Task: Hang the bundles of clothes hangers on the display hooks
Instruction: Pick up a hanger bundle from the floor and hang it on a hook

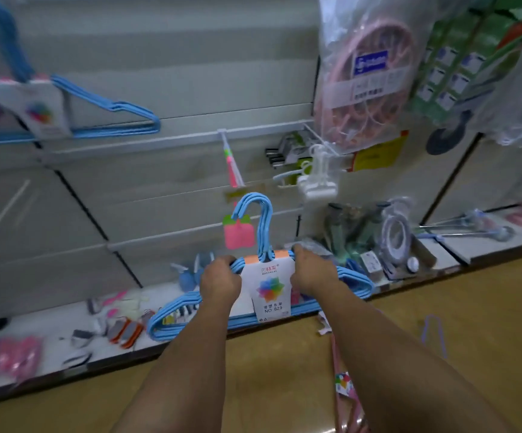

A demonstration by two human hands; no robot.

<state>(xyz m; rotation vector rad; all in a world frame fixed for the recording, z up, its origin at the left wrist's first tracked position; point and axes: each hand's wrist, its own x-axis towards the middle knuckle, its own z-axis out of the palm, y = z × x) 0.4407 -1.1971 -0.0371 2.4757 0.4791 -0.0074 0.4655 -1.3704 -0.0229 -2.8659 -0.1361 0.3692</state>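
Blue hangers [172, 310], tied in a bundle by a white paper label [270, 289] printed with a coloured flower and "NO 629", are held upright in front of a shop display wall, hooks [255, 204] uppermost. The left hand [220, 282] grips the bundle's left shoulder, fingers curled over the top bars; the right hand [311, 270] grips the right shoulder in the same way, just beside the label. Both bare forearms reach in from the near edge. The bundle is in the air above the low white shelf [66, 317] at the foot of the wall, its hooks just below and slightly right of a display hook [231, 164] that juts from a white rail [159, 140] and carries a pink and green tag. A pink strawberry-shaped tag [239, 234] shows behind the hooks of the held bundle.

At far left, a second bundle of blue hangers [106, 107] with a like label already hangs high on the wall. At upper right hangs a pink round drying rack in a clear bag [369, 79], with white clip hangers [317, 179] below it. Small packets, pegs and clips lie scattered along the low shelf, blurred. On the wooden floor [253, 385] at near right lies a pink bundle [345, 398] with a coloured label, only partly seen.
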